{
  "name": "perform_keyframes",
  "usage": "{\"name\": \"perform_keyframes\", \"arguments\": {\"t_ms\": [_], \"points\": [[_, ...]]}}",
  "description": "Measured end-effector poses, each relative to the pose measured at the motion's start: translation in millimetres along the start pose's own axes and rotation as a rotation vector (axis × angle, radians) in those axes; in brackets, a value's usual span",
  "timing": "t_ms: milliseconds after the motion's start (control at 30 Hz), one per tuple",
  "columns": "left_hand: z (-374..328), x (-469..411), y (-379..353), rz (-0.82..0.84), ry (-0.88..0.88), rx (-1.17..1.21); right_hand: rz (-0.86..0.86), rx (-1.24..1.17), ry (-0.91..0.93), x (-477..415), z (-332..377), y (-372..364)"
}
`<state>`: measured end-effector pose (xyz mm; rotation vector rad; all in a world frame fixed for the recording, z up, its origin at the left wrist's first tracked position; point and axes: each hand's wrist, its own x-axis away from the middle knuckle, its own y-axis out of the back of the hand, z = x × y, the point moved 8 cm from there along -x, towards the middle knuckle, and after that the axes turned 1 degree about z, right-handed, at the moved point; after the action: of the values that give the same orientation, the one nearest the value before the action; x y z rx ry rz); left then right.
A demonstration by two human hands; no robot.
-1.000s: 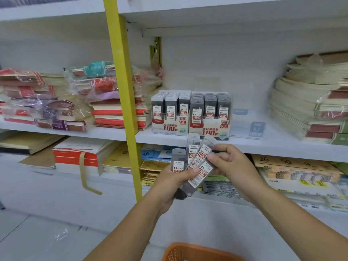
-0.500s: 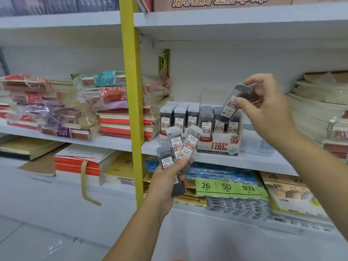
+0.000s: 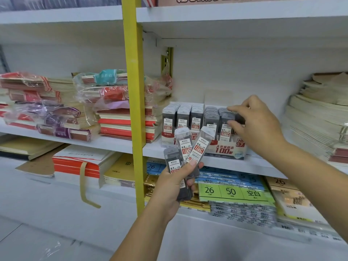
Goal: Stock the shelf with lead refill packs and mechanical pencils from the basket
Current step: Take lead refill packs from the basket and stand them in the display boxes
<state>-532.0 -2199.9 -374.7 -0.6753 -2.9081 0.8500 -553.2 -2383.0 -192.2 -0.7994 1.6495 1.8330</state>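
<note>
Dropping from mid-air since half a second ago, the right hand [image 3: 258,127] is now setting its grey plastic lead refill pack [image 3: 239,119] into the display.
Its index finger and thumb are pinching that pack at the right-hand row of the white cardboard display box marked 0.7 [image 3: 229,150], which is sitting on the white shelf board [image 3: 235,164] at centre right of the frame, touching a matching box marked 0.5 [image 3: 166,141]. At lower centre the left hand [image 3: 175,185] is gripping a fan of three more grey refill packs [image 3: 197,147], thumb lying across their labels, just right of the yellow metal upright [image 3: 133,91].
</note>
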Motion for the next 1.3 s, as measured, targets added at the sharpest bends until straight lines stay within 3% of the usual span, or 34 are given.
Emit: {"name": "perform_keyframes", "arguments": {"t_ms": [67, 233, 300, 367, 467, 567, 733, 967, 1200, 1300], "points": [[-1, 1, -2, 0.003, 0.0, 0.008, -0.024, -0.199, 0.032, 13, 18, 5], [-5, 5, -3, 0.028, -0.003, 0.013, 0.37, -0.885, -0.218, 42, 55, -34], [-5, 7, -1, 0.024, 0.01, 0.031, 0.395, -1.004, -0.29, 41, 60, -39], [-7, 9, 6, -0.002, 0.013, 0.048, 0.316, -1.043, -0.32, 32, 60, -34], [-15, 12, 22, -0.058, -0.002, 0.013, 0.072, -0.964, -0.244, 5, 56, -7], [-26, 14, 36, -0.101, -0.037, -0.005, -0.053, -0.655, -0.014, -19, 71, 15], [-39, 16, 51, -0.139, -0.068, -0.062, 0.073, -0.373, 0.17, -38, 102, -5], [-40, 11, 56, -0.136, -0.06, -0.094, 0.249, -0.319, 0.149, -53, 104, -40], [-42, 11, 52, -0.123, -0.054, -0.144, 0.143, 0.097, 0.242, -52, 103, -45], [-43, 11, 44, -0.09, -0.061, -0.151, 0.053, 0.029, 0.278, -40, 109, -32]]}}
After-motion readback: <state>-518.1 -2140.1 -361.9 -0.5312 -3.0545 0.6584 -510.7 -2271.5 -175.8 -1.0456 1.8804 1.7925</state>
